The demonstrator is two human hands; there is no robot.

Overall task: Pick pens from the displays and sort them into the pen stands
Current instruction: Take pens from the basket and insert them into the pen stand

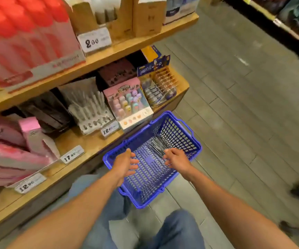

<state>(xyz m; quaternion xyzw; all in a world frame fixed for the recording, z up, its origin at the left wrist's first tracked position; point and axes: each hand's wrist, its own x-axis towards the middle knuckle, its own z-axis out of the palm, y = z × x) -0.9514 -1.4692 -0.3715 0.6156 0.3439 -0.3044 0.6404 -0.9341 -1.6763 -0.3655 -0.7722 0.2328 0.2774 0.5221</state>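
The wooden shelf unit (pixel 98 56) is standing just left of the blue basket (pixel 181 126), carrying pen display boxes, the pink one (pixel 129 103) nearest the basket's far corner. You are holding your left hand (pixel 125 164) and right hand (pixel 176 159) over the basket, fingers loosely spread and gripping nothing. A bundle of dark pens (pixel 158 145) is lying inside the basket, just beyond your right hand.

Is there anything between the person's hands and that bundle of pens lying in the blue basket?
Nothing visible does. Both the left hand and the right hand hover open over the blue basket, and the pens lie uncovered on its floor just beyond the fingertips.
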